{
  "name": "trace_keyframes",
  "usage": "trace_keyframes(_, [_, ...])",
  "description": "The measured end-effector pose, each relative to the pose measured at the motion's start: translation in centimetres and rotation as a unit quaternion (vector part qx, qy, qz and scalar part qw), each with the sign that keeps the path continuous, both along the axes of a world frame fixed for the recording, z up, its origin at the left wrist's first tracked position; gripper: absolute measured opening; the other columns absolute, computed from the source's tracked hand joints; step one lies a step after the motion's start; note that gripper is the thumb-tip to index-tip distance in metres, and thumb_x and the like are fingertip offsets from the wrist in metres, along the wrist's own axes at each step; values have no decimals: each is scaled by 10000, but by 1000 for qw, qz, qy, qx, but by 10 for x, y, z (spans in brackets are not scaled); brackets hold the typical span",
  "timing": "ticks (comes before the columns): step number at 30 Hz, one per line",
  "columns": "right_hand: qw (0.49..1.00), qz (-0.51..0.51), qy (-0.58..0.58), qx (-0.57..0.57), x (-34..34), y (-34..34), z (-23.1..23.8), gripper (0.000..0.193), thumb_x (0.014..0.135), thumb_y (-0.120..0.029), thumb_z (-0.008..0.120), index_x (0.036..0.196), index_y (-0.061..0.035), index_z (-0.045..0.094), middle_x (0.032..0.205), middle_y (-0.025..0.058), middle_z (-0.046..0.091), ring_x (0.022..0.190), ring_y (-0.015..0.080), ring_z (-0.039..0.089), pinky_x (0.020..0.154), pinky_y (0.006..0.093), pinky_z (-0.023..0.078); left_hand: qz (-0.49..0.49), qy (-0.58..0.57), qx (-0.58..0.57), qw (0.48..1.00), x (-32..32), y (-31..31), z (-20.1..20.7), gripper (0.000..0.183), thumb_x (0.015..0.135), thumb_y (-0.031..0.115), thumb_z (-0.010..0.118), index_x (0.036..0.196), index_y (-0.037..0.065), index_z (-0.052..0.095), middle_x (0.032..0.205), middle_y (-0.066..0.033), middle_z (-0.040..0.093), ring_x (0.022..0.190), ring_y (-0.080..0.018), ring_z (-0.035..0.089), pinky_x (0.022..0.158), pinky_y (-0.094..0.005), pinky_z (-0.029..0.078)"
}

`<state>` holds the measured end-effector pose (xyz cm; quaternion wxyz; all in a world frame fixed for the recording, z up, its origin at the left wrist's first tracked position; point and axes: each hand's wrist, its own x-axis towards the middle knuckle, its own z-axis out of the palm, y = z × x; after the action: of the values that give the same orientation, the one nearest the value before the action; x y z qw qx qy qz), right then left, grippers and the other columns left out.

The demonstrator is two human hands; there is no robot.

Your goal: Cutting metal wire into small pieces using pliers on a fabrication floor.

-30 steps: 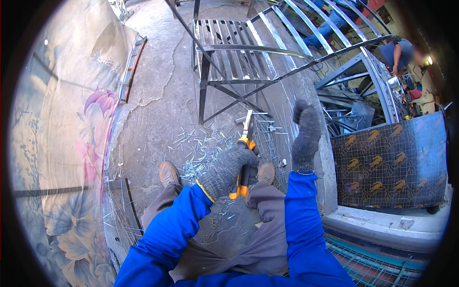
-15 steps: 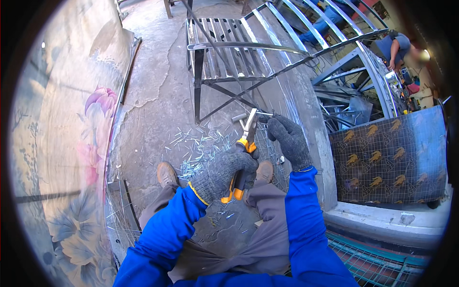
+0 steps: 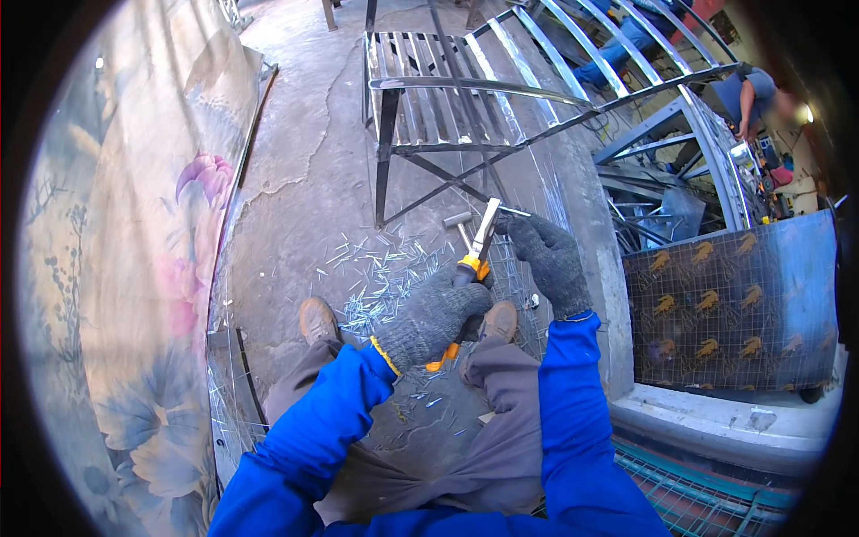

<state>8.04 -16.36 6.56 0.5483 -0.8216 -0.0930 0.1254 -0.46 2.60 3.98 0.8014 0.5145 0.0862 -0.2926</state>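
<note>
My left hand (image 3: 434,318), in a dark grey knit glove, is wrapped round the handles of yellow-and-black pliers (image 3: 484,237). Their metal jaws point up and away from me. A thin metal rod (image 3: 514,211) meets the jaws near their tip, pinched in the fingers of my gloved right hand (image 3: 552,267). Part of the rod is hidden by that hand. Just behind the pliers, a hammer (image 3: 457,219) shows its head and some of its handle. Short cut pieces of metal wire (image 3: 380,282) lie scattered on the concrete floor beyond my left hand and shoes.
A slatted metal bench frame (image 3: 438,89) stands ahead. Floral fabric (image 3: 152,268) hangs along the left. At right are a patterned dark panel (image 3: 729,304), a concrete ledge (image 3: 716,419) and wire mesh (image 3: 707,492). A person (image 3: 756,94) bends over work at the far right.
The plier handles look closer together in my left hand. Both hands sit slightly farther right in view, and the whole scene has shifted a little to the right as well.
</note>
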Motion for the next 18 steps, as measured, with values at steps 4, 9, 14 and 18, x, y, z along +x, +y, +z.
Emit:
trace_keyframes(4, [1000,7,-15,-11,-2,3,8,316,971,-235,624,1185,-8,679,1058,95,720,991,148,651,876,297,509,-1,-22,95,995,0,-2,-9,265,852,138,644,1043,-21,551,691,-34,536,585,-123,557,547,-283,490])
trace_keyframes(9, [998,22,-58,-31,-3,0,8,311,976,-258,620,1172,-26,689,1051,99,722,983,156,657,871,306,507,89,-188,239,949,-5,-10,-9,281,848,158,638,1052,-20,560,699,-43,549,591,-119,562,544,-286,488])
trace_keyframes(14, [994,13,-97,-43,-4,3,7,293,975,-261,621,1142,-35,705,1034,106,727,964,158,664,853,309,511,60,-147,195,968,3,-3,5,285,852,159,629,1067,-10,548,713,-43,550,590,-118,549,539,-289,482])
trace_keyframes(18, [993,-2,-103,-49,-4,3,2,253,973,-217,621,1094,-16,717,1014,105,731,942,154,669,837,308,520,-9,-55,8,998,1,8,-6,270,834,130,632,1053,5,536,712,-45,544,605,-134,551,555,-294,482])
